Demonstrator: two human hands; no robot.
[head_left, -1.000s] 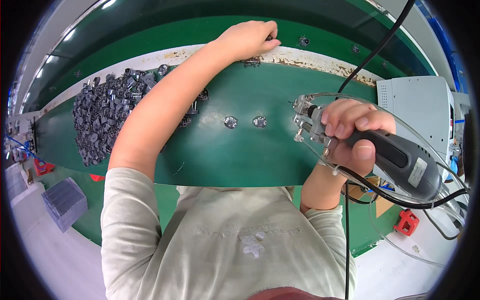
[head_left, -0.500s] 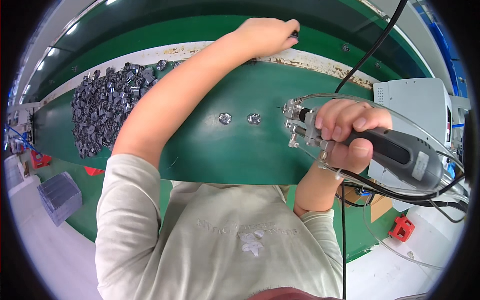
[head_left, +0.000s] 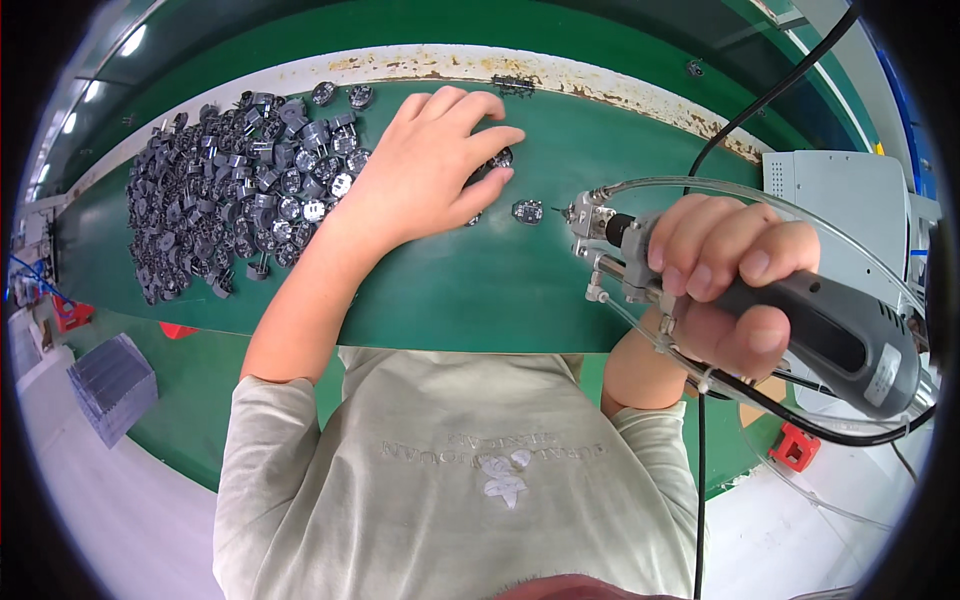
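Note:
My left hand (head_left: 435, 165) reaches over the green worktop with its thumb and forefinger curled about a small round dark part (head_left: 503, 157); the other fingers hide some of it. Partly under the thumb side, another round part (head_left: 474, 220) shows. To its right a round part (head_left: 529, 211) lies face up, with pale, shiny spots on it. My right hand (head_left: 735, 260) is closed round a grey hand-held power tool (head_left: 840, 340). The metal nozzle head (head_left: 590, 225) of this tool points left, a little to the right of the face-up part.
A large heap of round dark parts (head_left: 240, 190) covers the worktop's left. Two loose ones lie beyond it, and a black strip-like item (head_left: 513, 84) rests by the worn white ledge (head_left: 620, 105). Clear tubing (head_left: 760, 182) and black cables trail from the tool. A grey machine box (head_left: 830, 200) stands at right.
My left hand has come back from the far ledge toward me and now sits over the worktop beside the parts. My right hand keeps hold of the power tool in about the same place.

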